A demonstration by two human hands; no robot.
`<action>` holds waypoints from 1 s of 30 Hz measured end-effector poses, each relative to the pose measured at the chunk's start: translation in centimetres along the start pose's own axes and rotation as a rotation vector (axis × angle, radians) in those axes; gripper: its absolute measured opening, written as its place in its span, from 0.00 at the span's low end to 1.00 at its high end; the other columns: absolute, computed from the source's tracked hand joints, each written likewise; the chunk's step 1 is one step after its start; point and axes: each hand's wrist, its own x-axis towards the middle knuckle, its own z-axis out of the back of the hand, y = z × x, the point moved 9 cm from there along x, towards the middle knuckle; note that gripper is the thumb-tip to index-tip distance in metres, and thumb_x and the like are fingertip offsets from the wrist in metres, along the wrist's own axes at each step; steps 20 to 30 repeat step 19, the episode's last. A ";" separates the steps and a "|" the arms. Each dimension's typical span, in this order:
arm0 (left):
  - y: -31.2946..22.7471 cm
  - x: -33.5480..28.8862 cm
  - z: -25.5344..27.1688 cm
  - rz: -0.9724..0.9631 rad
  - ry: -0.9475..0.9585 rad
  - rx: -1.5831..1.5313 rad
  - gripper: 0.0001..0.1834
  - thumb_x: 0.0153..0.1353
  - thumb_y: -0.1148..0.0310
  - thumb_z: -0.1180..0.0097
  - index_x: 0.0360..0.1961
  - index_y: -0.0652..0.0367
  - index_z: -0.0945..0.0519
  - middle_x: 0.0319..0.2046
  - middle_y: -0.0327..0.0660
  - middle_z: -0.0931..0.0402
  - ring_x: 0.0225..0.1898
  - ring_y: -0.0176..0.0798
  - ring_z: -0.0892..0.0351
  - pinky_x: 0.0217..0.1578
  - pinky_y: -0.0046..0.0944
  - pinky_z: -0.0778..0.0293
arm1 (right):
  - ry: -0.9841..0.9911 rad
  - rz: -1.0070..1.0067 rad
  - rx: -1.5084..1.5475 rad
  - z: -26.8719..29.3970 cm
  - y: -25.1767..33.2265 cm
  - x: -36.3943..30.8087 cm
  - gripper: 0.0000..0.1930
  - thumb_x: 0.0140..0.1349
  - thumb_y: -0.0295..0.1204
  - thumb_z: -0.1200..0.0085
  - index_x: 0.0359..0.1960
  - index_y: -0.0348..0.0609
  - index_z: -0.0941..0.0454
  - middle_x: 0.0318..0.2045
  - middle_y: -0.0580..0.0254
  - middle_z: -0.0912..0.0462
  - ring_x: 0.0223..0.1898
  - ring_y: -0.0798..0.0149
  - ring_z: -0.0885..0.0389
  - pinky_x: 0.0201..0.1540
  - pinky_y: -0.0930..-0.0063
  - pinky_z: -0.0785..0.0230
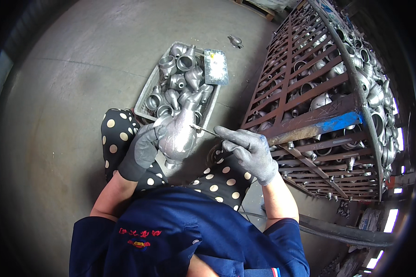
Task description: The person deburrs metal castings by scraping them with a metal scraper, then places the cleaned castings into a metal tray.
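Observation:
My left hand [144, 150], in a dark grey glove, grips a rounded silver-grey metal casting [178, 138] with a narrow neck, held above my lap. My right hand [252, 152], in a lighter grey glove, is closed on a thin, dark, rod-like tool [210, 132]. Its tip meets the casting near the base of the neck, with a small pale smear there. The tool's other end is hidden in my fingers. Just beyond the casting stands a grey plastic crate [143, 99] filled with similar castings [188, 62].
A flat rectangular plate [216, 68], whitish with a yellow spot, rests on the crate's right rim. To my right rises a brown metal cage [286, 76] heaped with castings, with a tan-and-blue bar [309, 130] along it. One casting [235, 41] lies on the floor.

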 end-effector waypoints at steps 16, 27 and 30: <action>2.3 0.8 -0.7 0.182 0.101 -0.478 0.24 0.67 0.67 0.53 0.60 0.71 0.31 0.54 0.49 0.24 0.55 0.44 0.24 0.60 0.45 0.31 | -0.006 -0.053 0.168 -0.2 0.1 0.1 0.18 0.60 0.22 0.46 0.53 0.40 0.20 0.45 0.56 0.15 0.43 0.65 0.16 0.48 0.74 0.25; 2.6 0.7 0.6 0.140 0.066 -0.385 0.24 0.67 0.66 0.52 0.60 0.71 0.31 0.53 0.49 0.24 0.55 0.45 0.24 0.61 0.45 0.32 | 0.071 -0.129 0.185 -1.2 -1.0 -0.1 0.20 0.60 0.23 0.47 0.56 0.45 0.22 0.44 0.53 0.15 0.43 0.58 0.15 0.45 0.75 0.24; 2.6 0.7 0.6 0.140 0.066 -0.385 0.24 0.67 0.66 0.52 0.60 0.71 0.31 0.53 0.49 0.24 0.55 0.45 0.24 0.61 0.45 0.32 | 0.071 -0.129 0.185 -1.2 -1.0 -0.1 0.20 0.60 0.23 0.47 0.56 0.45 0.22 0.44 0.53 0.15 0.43 0.58 0.15 0.45 0.75 0.24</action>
